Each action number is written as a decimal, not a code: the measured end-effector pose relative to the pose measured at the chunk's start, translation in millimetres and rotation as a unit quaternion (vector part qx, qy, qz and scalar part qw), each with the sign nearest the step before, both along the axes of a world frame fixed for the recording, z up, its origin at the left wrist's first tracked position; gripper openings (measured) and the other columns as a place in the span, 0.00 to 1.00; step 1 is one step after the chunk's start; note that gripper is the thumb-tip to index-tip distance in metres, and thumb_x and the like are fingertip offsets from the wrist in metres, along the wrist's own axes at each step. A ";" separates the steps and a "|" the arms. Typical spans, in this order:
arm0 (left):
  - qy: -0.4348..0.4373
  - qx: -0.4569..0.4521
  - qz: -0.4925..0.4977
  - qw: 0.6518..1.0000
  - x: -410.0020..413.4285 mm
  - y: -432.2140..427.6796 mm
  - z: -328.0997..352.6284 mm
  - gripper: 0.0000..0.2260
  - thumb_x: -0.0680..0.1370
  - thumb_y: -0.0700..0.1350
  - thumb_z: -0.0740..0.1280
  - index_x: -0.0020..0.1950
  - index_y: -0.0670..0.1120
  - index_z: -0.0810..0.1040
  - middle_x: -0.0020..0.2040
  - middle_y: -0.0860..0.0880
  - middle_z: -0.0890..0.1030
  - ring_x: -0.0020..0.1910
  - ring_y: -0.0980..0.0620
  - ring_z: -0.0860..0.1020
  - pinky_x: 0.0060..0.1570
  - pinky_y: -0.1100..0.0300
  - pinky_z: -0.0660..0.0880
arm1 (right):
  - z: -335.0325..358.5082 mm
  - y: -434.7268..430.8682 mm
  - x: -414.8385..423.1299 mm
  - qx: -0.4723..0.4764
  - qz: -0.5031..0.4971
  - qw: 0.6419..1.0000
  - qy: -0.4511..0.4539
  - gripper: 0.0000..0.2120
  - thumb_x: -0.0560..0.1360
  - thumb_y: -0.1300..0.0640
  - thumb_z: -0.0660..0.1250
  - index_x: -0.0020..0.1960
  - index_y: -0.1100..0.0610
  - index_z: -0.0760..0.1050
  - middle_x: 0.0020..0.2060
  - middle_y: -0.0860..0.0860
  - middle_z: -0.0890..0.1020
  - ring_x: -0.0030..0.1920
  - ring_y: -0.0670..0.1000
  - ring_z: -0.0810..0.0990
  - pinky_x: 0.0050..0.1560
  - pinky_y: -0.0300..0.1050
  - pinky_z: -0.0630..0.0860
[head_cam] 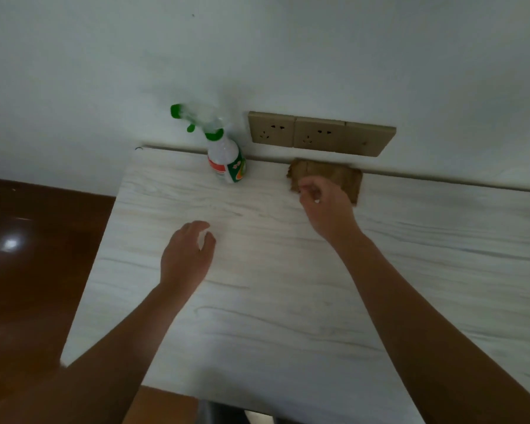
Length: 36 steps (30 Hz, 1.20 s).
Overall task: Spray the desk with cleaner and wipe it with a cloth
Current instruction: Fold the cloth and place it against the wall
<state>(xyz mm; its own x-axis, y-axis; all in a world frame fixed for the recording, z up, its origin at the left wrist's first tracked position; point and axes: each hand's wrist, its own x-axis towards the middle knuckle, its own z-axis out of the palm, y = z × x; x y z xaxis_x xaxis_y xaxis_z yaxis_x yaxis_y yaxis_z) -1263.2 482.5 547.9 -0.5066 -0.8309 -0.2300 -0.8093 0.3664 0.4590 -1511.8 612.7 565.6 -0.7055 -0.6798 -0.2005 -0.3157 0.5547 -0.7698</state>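
Head view looks down on a pale, wood-grain laminate desk (288, 301) set against a white wall (257, 56); a white plastic spray bottle with a green trigger head and a green-and-red label (226, 160) stands upright at the desk's far edge, close to the wall; just to its right, on the wall, runs a row of tan wall sockets (320, 133); below the sockets a folded brown cloth (344, 175) lies flat on the desk by the wall, well apart from the bottle; the right hand (326, 203) is over the near edge of the cloth, fingers curled and pinched loosely together, and whether it actually grips the cloth cannot be told through the blur; the left hand (187, 252) hangs over bare desk nearer the viewer, fingers bent in a loose half-open curl, holding nothing, short of the bottle; dark brown glossy floor (37, 255) shows to the left of the desk.
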 end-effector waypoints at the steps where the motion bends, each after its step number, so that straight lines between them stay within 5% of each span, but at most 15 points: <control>1: -0.023 -0.024 -0.029 0.999 16.1 0.7 -3.7 0.15 0.82 0.47 0.64 0.67 0.46 0.78 0.65 0.47 0.80 0.64 0.45 0.77 0.62 0.48 0.75 | -0.3 -13.4 6.6 -0.004 0.015 1.000 -0.006 0.13 0.79 0.54 0.66 0.63 0.52 0.76 0.54 0.46 0.81 0.52 0.45 0.78 0.58 0.45 0.77; 11: -0.079 -0.114 -0.153 0.978 78.9 33.3 -60.1 0.26 0.81 0.59 0.60 0.76 0.47 0.71 0.80 0.42 0.67 0.79 0.42 0.65 0.72 0.46 0.69 | -27.6 -136.1 47.9 -0.089 -0.001 0.995 -0.035 0.37 0.68 0.44 0.78 0.72 0.53 0.68 0.67 0.48 0.76 0.65 0.47 0.74 0.61 0.40 0.71; 19: -0.079 -0.126 -0.177 0.973 84.4 29.8 -65.1 0.27 0.83 0.59 0.58 0.78 0.47 0.69 0.81 0.42 0.64 0.81 0.43 0.62 0.74 0.46 0.67 | -29.2 -142.6 45.1 -0.096 0.005 0.995 0.013 0.34 0.65 0.39 0.77 0.66 0.51 0.73 0.59 0.47 0.80 0.56 0.45 0.79 0.55 0.40 0.76; 26: -0.086 -0.135 -0.187 0.969 84.5 27.1 -64.6 0.27 0.81 0.59 0.58 0.77 0.46 0.70 0.80 0.41 0.66 0.79 0.41 0.64 0.71 0.45 0.68 | -29.7 -100.3 31.7 -0.045 -0.090 0.991 0.086 0.32 0.64 0.36 0.76 0.61 0.50 0.74 0.54 0.46 0.80 0.52 0.46 0.78 0.49 0.41 0.76; 36: -0.082 -0.148 -0.183 0.968 84.2 28.3 -69.8 0.27 0.81 0.57 0.58 0.77 0.46 0.71 0.79 0.40 0.66 0.78 0.40 0.65 0.70 0.44 0.68 | -41.9 -75.1 40.8 0.006 -0.104 0.990 0.099 0.34 0.65 0.46 0.76 0.67 0.52 0.69 0.63 0.50 0.73 0.63 0.54 0.74 0.62 0.55 0.76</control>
